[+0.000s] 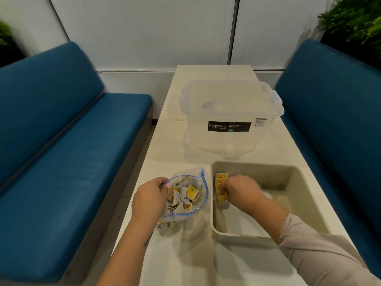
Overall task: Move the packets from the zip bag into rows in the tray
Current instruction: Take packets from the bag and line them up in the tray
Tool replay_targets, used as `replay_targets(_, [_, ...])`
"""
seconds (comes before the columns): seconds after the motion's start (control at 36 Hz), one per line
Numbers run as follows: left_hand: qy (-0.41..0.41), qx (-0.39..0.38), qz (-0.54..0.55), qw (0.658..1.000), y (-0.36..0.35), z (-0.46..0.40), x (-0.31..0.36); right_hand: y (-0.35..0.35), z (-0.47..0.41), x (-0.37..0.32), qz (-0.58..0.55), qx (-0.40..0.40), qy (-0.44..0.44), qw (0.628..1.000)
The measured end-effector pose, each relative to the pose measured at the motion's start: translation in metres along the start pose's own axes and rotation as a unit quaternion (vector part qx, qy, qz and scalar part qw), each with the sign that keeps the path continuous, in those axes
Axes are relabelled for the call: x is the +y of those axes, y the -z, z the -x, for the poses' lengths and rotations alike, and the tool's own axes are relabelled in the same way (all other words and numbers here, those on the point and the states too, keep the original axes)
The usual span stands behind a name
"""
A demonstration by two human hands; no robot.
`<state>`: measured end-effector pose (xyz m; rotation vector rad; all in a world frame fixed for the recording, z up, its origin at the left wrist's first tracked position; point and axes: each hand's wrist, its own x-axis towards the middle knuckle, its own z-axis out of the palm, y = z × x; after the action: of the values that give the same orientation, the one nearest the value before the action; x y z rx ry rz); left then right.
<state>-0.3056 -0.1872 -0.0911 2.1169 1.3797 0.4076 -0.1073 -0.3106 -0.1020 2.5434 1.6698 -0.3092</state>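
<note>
Two hands, left (151,196) gripping zip bag (186,201), right (240,189) pinching packet (222,200) in tray (274,169)

White table (206,265) carries zip bag (185,203), tray (214,230), clear storage box (228,118)

— How's my head view sitting?
— High, tilted forward and down along the table (206,254), close over both forearms.
— Second view overlapping?
— None; I've only this one.

The right hand (240,189) covers part of the row of packets (221,183) in the tray (243,237). Its fingers (223,190) are mostly hidden. Small label print on the box (228,112) is unreadable. Both forearms leave the bottom edge.
</note>
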Motion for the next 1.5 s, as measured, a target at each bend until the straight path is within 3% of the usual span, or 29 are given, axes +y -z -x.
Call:
replay_targets(0.17, [0.005, 0.007, -0.002, 1.000, 0.001, 0.001, -0.002, 0.023, 0.003, -0.002, -0.067, 0.049, -0.036, 0.996])
replay_targets(0.28, [0.005, 0.011, -0.002, 1.000, 0.001, 0.002, -0.001, 0.042, 0.003, -0.019, -0.093, 0.121, 0.017, 0.988])
replay_targets(0.39, [0.001, 0.008, -0.008, 1.000, 0.002, 0.005, -0.001, 0.045, -0.007, -0.050, -0.047, 0.082, 0.118, 0.988])
replay_targets(0.53, [0.009, 0.002, -0.009, 1.000, 0.005, 0.009, -0.002, 0.029, -0.021, -0.080, 0.117, 0.016, 0.197, 0.973])
replay_targets(1.08, [0.001, 0.002, -0.009, 1.000, 0.011, 0.012, 0.001, 0.023, -0.028, -0.098, 0.139, -0.007, 0.179, 0.974])
replay_targets(1.5, [0.002, 0.001, -0.022, 1.000, 0.008, 0.007, -0.001, 0.032, -0.019, -0.077, -0.005, 0.026, 0.152, 0.988])
